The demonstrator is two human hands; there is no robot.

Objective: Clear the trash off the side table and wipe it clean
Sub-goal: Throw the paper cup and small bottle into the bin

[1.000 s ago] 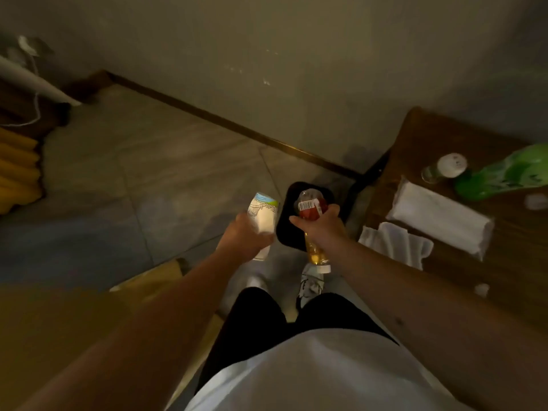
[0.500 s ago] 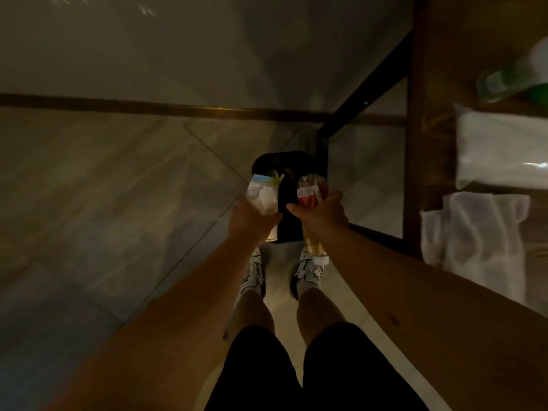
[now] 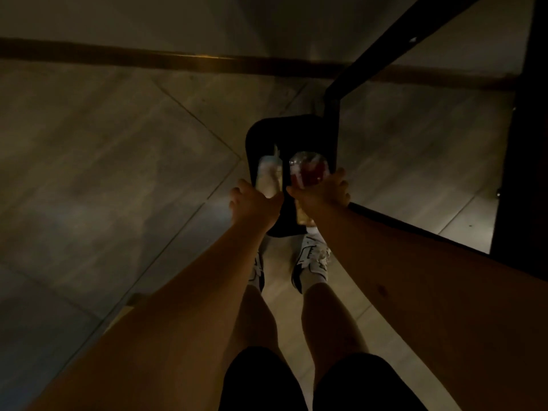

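the trash bin point(image 3: 292, 134) stands on the floor just ahead of the person's shoes point(image 3: 311, 259), beside the side table's leg point(image 3: 332, 129) on its right. above its opening, the left hand point(image 3: 255, 204) holds a carton point(image 3: 268, 176), and just right of it the right hand point(image 3: 321, 194) holds a bottle point(image 3: 308, 173).

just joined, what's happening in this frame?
A person stands over a black bin on the floor beside the table's dark frame. The left hand holds a pale carton and the right hand holds a bottle with a red label, both poised over the bin's opening. Neither has been let go yet. The tabletop is out of view, so what's left on it can't be told.
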